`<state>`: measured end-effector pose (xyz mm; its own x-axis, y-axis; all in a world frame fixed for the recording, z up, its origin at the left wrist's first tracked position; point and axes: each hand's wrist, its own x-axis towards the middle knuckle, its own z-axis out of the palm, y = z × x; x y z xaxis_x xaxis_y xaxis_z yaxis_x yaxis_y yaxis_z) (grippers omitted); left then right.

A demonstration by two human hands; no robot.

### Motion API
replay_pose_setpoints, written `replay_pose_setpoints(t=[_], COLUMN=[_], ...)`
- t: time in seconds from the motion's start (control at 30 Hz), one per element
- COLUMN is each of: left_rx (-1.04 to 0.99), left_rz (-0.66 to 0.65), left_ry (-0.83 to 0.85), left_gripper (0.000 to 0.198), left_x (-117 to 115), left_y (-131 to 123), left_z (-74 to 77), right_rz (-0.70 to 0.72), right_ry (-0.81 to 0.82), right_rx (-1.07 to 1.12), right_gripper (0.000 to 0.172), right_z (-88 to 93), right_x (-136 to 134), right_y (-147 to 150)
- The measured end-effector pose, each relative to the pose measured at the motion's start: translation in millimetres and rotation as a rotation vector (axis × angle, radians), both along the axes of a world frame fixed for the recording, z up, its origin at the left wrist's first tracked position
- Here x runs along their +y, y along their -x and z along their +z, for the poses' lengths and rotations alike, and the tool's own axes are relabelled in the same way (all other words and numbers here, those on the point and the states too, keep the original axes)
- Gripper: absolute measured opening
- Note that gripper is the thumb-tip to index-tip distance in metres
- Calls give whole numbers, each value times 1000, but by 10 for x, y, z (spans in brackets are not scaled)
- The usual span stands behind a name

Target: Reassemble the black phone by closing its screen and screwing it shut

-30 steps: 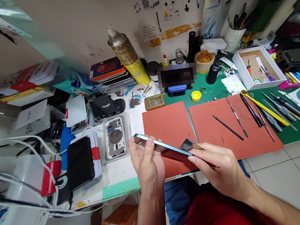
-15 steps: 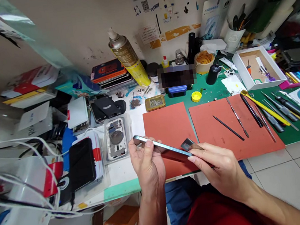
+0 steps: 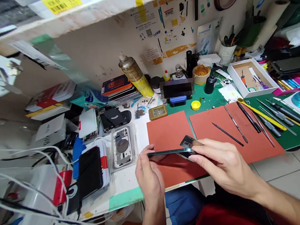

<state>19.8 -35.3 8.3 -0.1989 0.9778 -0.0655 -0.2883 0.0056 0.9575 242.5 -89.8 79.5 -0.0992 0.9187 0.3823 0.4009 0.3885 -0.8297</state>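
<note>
My left hand (image 3: 149, 173) grips one end of a smartphone (image 3: 166, 152) held nearly edge-on above the left orange-red mat. Its dark side edge faces me, so most of the screen and back are hidden. At the phone's right end, my right hand (image 3: 222, 156) is closed, pinching a thin, shiny metal card (image 3: 187, 140) with a small cutout. Part of the card sticks up past my fingers. The fingertips of that hand also touch the phone's corner. Whether the card's lower edge sits in the phone's seam is hidden by my fingers.
Orange-red mats (image 3: 168, 128) lie below my hands. A black pointed stick (image 3: 227, 134) and a metal spudger (image 3: 236, 123) rest on the right one. To the left are an opened phone housing (image 3: 122, 147) and a black phone (image 3: 90, 172). A spray can (image 3: 136, 73) stands behind.
The phone has been turned from a slant to almost level, its edge now facing me. Both hands keep their hold. The head view has tilted up, showing the shelf above.
</note>
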Motion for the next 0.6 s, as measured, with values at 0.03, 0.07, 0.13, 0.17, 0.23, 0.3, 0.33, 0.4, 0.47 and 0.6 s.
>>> replay_pose_setpoints(t=[0.03, 0.07, 0.13, 0.17, 0.23, 0.3, 0.33, 0.4, 0.47, 0.6], left_rx=[66, 128, 224, 250, 239, 176, 131, 23, -91, -282], left_rz=[-77, -167, -423, -560, -788, -933, -971, -974, -915, -775], left_ry=[-21, -35, -11, 14, 53, 93, 113, 156, 228, 438], left_gripper=[51, 48, 41, 36, 33, 38, 43, 54, 62, 64], left_x=[20, 52, 151, 212, 330, 395, 393, 308, 125, -424], left_y=[99, 195, 344, 384, 389, 310, 248, 107, -38, -294], left_z=[71, 157, 337, 408, 469, 405, 335, 161, 5, -89], right_rz=[37, 73, 142, 175, 229, 264, 269, 253, 208, 159], right_ry=[-9, -18, -35, -38, -37, -42, -41, -20, 35, 196], right_rx=[-51, -107, -217, -263, -334, -384, -396, -390, -352, -320], right_gripper=[21, 21, 22, 22, 22, 20, 19, 15, 14, 20], right_z=[61, 115, 204, 240, 303, 354, 373, 390, 365, 190], right_x=[25, 52, 118, 158, 250, 344, 385, 447, 470, 386], right_y=[-51, -96, -163, -184, -206, -216, -221, -234, -243, -193])
